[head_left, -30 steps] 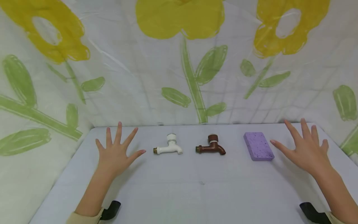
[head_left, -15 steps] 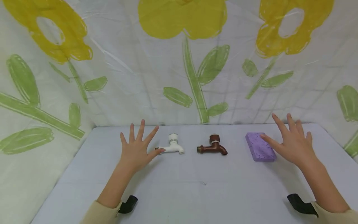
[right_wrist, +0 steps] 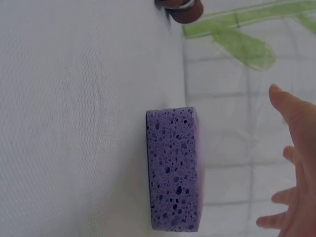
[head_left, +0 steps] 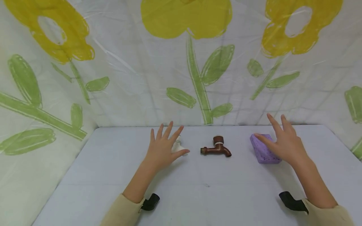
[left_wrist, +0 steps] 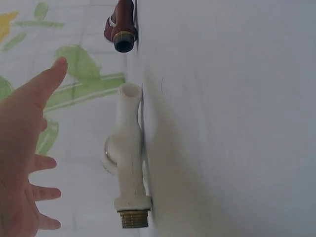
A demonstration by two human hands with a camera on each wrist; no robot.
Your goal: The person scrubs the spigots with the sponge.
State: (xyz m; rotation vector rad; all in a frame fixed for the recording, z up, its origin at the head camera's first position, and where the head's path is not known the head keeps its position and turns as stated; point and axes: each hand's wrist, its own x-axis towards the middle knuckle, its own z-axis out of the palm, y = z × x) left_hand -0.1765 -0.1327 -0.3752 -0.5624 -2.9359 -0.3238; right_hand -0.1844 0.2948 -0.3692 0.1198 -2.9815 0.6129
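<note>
My left hand [head_left: 160, 152], fingers spread, hovers over the white tap [head_left: 177, 148] and hides most of it in the head view. The left wrist view shows that white tap [left_wrist: 129, 148] lying whole, its brass thread toward the bottom, with the hand beside it and apart. A brown tap [head_left: 216, 147] lies to the right, at the middle of the table. My right hand [head_left: 288, 146] is held with spread fingers above the purple sponge [head_left: 264, 153], covering its right part. In the right wrist view a gap shows between the sponge [right_wrist: 174, 173] and the fingers.
All three objects lie in a row toward the back of the white table [head_left: 209, 194]. Behind it hangs a pale sheet [head_left: 127, 103] painted with yellow flowers and green leaves. Black curved pieces [head_left: 151, 201] stick out at both sleeve cuffs.
Both hands have moved inward: the left goes right until it is over the white tap, the right goes left until it is over the sponge. The objects have stayed in place.
</note>
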